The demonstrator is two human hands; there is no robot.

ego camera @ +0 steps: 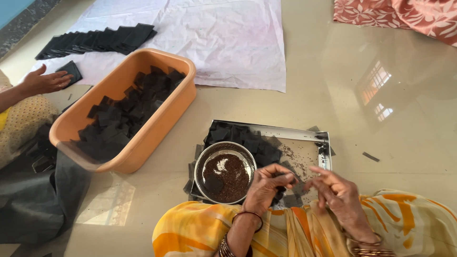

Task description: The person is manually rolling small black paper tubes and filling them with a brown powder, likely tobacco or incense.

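Observation:
My left hand [266, 186] is over the near edge of a steel tray [304, 134] and pinches a small black square piece [287, 177] between thumb and fingers. My right hand [334, 189] hovers just to its right, fingers loosely spread toward the piece, with nothing visible in it. A round steel bowl [202, 159] of dark brown granules [231, 178] stands on the tray's left part, right beside my left hand. Several black squares [247, 138] are piled on the tray behind the bowl, and loose granules are scattered on its bare metal.
An orange plastic tub [157, 133] holding many black squares stands to the left. Behind it a white cloth [228, 38] carries a row of black squares [97, 40]. Another person's hand [45, 82] rests by a black square [71, 71] at far left. Patterned red fabric [404, 14] lies far right.

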